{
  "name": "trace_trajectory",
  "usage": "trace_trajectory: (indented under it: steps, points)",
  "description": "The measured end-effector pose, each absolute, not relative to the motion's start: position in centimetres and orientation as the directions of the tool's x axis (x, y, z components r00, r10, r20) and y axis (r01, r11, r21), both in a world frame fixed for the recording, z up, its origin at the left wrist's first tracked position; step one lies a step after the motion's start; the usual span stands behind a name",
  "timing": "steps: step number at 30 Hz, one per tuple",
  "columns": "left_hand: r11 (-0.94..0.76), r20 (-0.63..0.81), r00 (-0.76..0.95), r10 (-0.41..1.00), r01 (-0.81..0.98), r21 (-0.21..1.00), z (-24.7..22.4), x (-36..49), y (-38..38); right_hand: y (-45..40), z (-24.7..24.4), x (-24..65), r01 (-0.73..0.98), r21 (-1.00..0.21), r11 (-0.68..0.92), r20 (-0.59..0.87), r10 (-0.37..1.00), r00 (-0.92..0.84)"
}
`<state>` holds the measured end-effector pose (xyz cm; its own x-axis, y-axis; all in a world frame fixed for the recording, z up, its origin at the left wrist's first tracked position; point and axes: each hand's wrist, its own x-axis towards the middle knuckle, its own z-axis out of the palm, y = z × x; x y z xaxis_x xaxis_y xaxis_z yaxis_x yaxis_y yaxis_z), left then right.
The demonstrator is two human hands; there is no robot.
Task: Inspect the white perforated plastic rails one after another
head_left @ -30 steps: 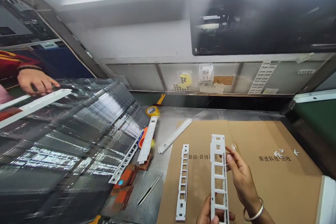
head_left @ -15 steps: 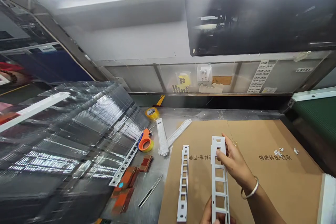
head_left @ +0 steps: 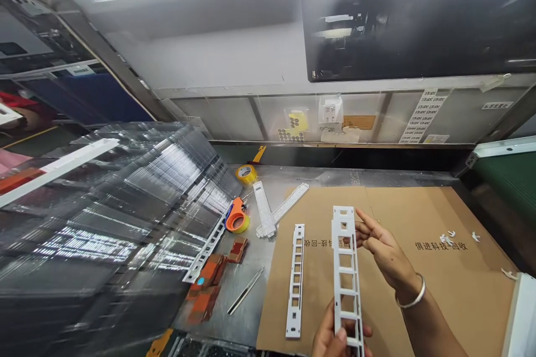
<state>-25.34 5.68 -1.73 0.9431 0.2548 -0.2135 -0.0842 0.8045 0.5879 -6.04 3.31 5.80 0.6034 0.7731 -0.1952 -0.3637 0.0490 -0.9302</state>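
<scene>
The white ladder-shaped plastic frame [head_left: 345, 273] is held upright over the cardboard sheet [head_left: 422, 279], near the front edge of the bench. Judged from this, the checking goes best with the bottom grip kept firm and the fingertips light on the edge — the thin rungs look easy to bend. The left hand [head_left: 335, 340] is closed around the frame's lower end, thumb on its face. The right hand [head_left: 383, 248] is loosely spread, fingertips touching the upper right edge. A narrower white strip [head_left: 295, 280] lies flat just to the left.
</scene>
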Motion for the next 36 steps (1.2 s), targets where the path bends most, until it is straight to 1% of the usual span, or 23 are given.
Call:
trace_trajectory:
  steps: [4, 7, 10, 13, 16, 19, 23, 32, 36]
  points:
    - [0.817, -0.256, 0.922, 0.29, -0.1, 0.568, -1.1, -25.3, 5.9, 2.6, 4.6, -6.7, -0.393, -0.919, -0.016, -0.256, 0.783, 0.567]
    - [0.825, -0.319, 0.899, 0.301, -0.078, 0.56, -0.9, -25.2, 5.8, 2.2, 4.0, -7.7, -0.355, -0.931, -0.084, -0.27, 0.813, 0.516]
    - [0.85, -0.389, 0.873, 0.296, -0.054, 0.524, -0.5, -25.1, 5.7, 2.1, 3.5, -8.5, -0.317, -0.94, -0.13, -0.277, 0.833, 0.479]
    - [0.875, -0.436, 0.851, 0.293, -0.055, 0.481, 0.2, -25.1, 5.7, 2.1, 3.1, -8.8, -0.352, -0.928, -0.126, -0.294, 0.827, 0.48]
    - [0.899, -0.467, 0.843, 0.268, -0.045, 0.436, 1.0, -25.2, 5.9, 2.2, 2.7, -8.7, -0.426, -0.9, -0.092, -0.322, 0.799, 0.507]
    - [0.91, -0.471, 0.845, 0.255, -0.046, 0.411, 1.7, -25.3, 6.2, 2.4, 2.3, -8.5, -0.485, -0.872, -0.066, -0.358, 0.762, 0.54]
    - [0.904, -0.468, 0.849, 0.246, -0.026, 0.428, 2.2, -25.6, 6.5, 2.5, 1.7, -8.3, -0.519, -0.853, -0.048, -0.382, 0.735, 0.56]
    - [0.904, -0.433, 0.866, 0.25, -0.048, 0.426, 3.0, -25.6, 6.7, 2.4, 0.7, -8.0, -0.547, -0.837, -0.026, -0.403, 0.705, 0.583]
    - [0.914, -0.436, 0.863, 0.257, -0.07, 0.4, 3.1, -25.5, 6.6, 2.5, 0.4, -7.9, -0.554, -0.832, -0.025, -0.415, 0.691, 0.592]
